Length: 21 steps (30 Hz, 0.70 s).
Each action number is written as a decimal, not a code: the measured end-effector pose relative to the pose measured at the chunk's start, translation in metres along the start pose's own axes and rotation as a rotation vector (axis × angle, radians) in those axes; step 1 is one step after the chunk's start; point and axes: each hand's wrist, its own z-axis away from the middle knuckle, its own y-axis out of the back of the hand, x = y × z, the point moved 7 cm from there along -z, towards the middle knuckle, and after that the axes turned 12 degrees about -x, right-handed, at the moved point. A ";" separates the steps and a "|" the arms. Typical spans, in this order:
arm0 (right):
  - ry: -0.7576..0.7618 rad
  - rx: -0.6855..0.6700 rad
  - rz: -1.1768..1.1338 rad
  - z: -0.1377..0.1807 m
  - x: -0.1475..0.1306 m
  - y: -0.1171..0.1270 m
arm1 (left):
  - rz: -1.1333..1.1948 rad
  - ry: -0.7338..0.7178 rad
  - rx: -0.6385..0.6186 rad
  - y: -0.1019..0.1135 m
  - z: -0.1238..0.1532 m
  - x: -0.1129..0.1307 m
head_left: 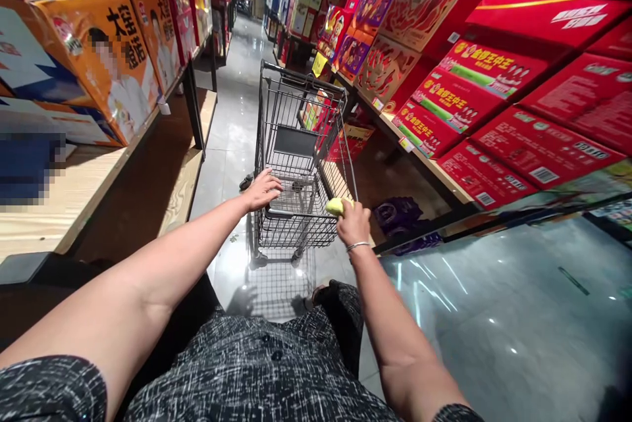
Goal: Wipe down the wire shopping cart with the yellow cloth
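Shopping cart (300,165), black wire, stands at centre frame in a shop aisle, just ahead of the person's knees; I log both hands on its near rim. Nearest to the camera: a black-and-white speckled garment across the bottom of the frame, both bare forearms reaching forward from it.

Left hand (263,189), centre left: palm down on the near left corner of the basket, fingers curled loosely over the top wire. I read it as resting on the rim with a light hold, not a tight clamp.

Right hand (353,223), centre right: closed around a yellow cloth (336,205), which is pressed against the near right corner of the cart rim. A thin bracelet (357,246) sits on that wrist. Fingers wrapped on the cloth; only its left end shows past the knuckles.

Cart basket: I see no goods in it; a dark flat panel hangs at its far end. Glossy grey floor (232,126) below reflects the wire grid.

Right of frame: slanted shelving stacked with red gift boxes (494,119), a purple pack (397,214) on the floor beneath the lowest shelf edge. Lower right, a pale glossy surface, blurred, I cannot tell what it is.

Left of frame: wooden shelf (59,205), orange cartons (108,60) above it.

Far: the aisle narrows toward the upper centre, more stacked boxes both sides.
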 end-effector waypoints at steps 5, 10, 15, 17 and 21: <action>0.431 0.199 -0.163 0.033 -0.116 -0.044 | -0.043 -0.050 0.009 -0.001 0.005 -0.006; 0.734 0.103 -0.072 0.051 -0.155 -0.109 | -0.059 -0.109 -0.019 0.005 0.015 -0.011; 0.789 -0.272 0.063 0.066 -0.159 -0.189 | -0.074 -0.122 -0.004 0.013 0.028 -0.012; 0.798 -0.383 0.087 0.074 -0.166 -0.209 | -0.081 -0.105 -0.007 0.016 0.032 -0.014; 0.861 -0.470 0.098 0.084 -0.183 -0.219 | -0.113 -0.087 -0.038 0.023 0.039 -0.020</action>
